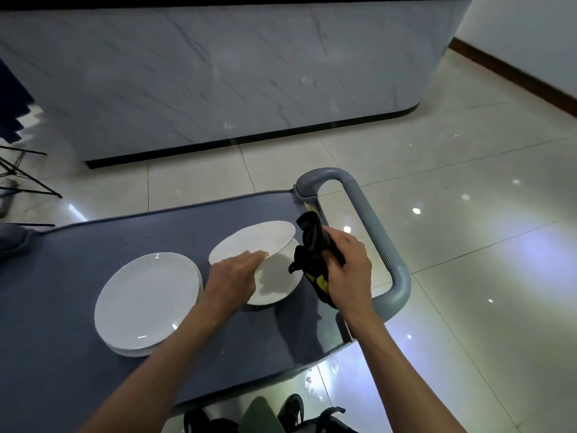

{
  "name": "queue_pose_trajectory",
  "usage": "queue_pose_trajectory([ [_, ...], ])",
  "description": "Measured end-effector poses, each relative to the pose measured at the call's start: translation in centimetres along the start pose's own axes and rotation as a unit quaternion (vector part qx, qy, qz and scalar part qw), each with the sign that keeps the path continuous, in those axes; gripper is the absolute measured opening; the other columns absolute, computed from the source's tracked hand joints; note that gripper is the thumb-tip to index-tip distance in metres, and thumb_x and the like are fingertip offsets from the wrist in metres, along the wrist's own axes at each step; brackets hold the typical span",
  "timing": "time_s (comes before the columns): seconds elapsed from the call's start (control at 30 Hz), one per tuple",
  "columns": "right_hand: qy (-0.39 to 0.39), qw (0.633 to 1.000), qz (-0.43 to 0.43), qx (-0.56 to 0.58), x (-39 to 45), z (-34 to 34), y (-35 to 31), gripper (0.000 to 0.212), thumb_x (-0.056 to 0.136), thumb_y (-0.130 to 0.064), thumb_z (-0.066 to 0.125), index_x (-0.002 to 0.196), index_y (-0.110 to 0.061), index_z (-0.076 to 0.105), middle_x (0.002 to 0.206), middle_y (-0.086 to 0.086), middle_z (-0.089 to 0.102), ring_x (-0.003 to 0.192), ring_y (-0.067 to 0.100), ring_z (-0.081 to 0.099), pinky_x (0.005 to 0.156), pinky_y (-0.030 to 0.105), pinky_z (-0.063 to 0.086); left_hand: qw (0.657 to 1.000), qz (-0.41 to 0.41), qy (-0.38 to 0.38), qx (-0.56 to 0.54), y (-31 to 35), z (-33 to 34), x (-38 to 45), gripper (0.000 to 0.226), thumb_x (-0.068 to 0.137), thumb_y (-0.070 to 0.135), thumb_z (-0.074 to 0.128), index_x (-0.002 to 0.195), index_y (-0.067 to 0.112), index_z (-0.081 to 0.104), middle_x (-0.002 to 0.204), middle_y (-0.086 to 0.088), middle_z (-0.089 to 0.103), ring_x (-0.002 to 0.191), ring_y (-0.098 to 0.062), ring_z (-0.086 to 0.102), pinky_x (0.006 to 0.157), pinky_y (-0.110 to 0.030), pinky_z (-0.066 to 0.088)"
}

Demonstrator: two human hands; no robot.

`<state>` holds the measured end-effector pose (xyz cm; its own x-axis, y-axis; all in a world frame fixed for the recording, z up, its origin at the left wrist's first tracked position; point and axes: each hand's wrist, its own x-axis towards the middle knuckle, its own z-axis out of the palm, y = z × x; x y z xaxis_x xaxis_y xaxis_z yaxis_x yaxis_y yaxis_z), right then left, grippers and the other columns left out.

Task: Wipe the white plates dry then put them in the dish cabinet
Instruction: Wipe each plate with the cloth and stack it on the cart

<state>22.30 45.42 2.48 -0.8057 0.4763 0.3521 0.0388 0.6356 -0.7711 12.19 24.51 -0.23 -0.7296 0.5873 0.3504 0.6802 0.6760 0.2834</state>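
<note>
My left hand [234,276] grips the near rim of a white plate [253,242] and tilts it up off another white plate [279,281] that lies flat under it on the blue cart top [62,370]. A black and yellow cloth [315,254] is bunched in my right hand [348,267], just right of the tilted plate. Further left on the cart sits a stack of white plates [146,303].
The cart's grey handle [371,232] loops up at the right edge, close to my right hand. A marble-fronted counter [218,82] stands beyond the cart across glossy floor tiles. Black stand legs [22,173] are at far left. Dark shoes show below the cart's near edge.
</note>
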Motion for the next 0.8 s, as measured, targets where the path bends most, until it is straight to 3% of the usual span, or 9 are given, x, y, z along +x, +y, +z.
queue_pose_trajectory([
  [0.13, -0.002, 1.000, -0.008, 0.004, -0.2, -0.3, 0.6, 0.053, 0.089, 0.004, 0.061, 0.128, -0.032, 0.063, 0.118, -0.022, 0.060, 0.112, 0.010, 0.051, 0.095, 0.005, 0.030, 0.996, -0.004, -0.089, 0.023, 0.6, 1.3, -1.0, 0.045, 0.071, -0.004, 0.066, 0.111, 0.017, 0.071, 0.096, -0.007, 0.073, 0.076, -0.034, 0.070, 0.051, -0.042, 0.055],
  [0.23, -0.013, 1.000, -0.010, 0.000, -0.4, -0.3, 1.0, 0.050, 0.090, 0.002, 0.061, 0.128, -0.030, 0.063, 0.120, -0.017, 0.062, 0.113, 0.011, 0.051, 0.096, 0.006, 0.031, 0.991, 0.008, -0.128, 0.036, 1.0, 2.1, -1.6, 0.045, 0.076, -0.001, 0.063, 0.117, 0.015, 0.064, 0.111, -0.009, 0.070, 0.087, -0.038, 0.069, 0.057, -0.047, 0.056],
  [0.4, -0.035, 0.999, 0.004, 0.002, -1.1, -0.3, 1.6, 0.049, 0.094, 0.000, 0.060, 0.132, -0.031, 0.062, 0.122, -0.016, 0.062, 0.113, 0.010, 0.050, 0.096, 0.006, 0.033, 0.982, 0.048, -0.162, 0.089, 1.4, 2.8, -2.6, 0.047, 0.072, 0.004, 0.073, 0.117, 0.018, 0.068, 0.119, -0.001, 0.069, 0.105, -0.033, 0.067, 0.055, -0.040, 0.055],
  [0.63, -0.050, 0.999, 0.013, -0.007, -1.6, -0.1, 2.0, 0.047, 0.094, -0.001, 0.061, 0.131, -0.030, 0.063, 0.122, -0.016, 0.062, 0.113, 0.008, 0.050, 0.095, 0.004, 0.032, 0.974, 0.043, -0.200, 0.093, 1.1, 4.1, -4.0, 0.048, 0.082, 0.005, 0.071, 0.126, 0.021, 0.064, 0.131, 0.001, 0.065, 0.123, -0.034, 0.059, 0.085, -0.045, 0.057],
  [0.8, -0.057, 0.998, 0.022, -0.016, -1.8, -0.1, 2.1, 0.045, 0.096, -0.002, 0.060, 0.132, -0.030, 0.063, 0.123, -0.015, 0.062, 0.113, 0.008, 0.049, 0.096, 0.004, 0.032, 0.976, 0.028, -0.201, 0.081, 1.0, 4.5, -4.5, 0.049, 0.084, 0.002, 0.070, 0.129, 0.019, 0.064, 0.134, -0.003, 0.064, 0.127, -0.038, 0.056, 0.097, -0.050, 0.052],
])
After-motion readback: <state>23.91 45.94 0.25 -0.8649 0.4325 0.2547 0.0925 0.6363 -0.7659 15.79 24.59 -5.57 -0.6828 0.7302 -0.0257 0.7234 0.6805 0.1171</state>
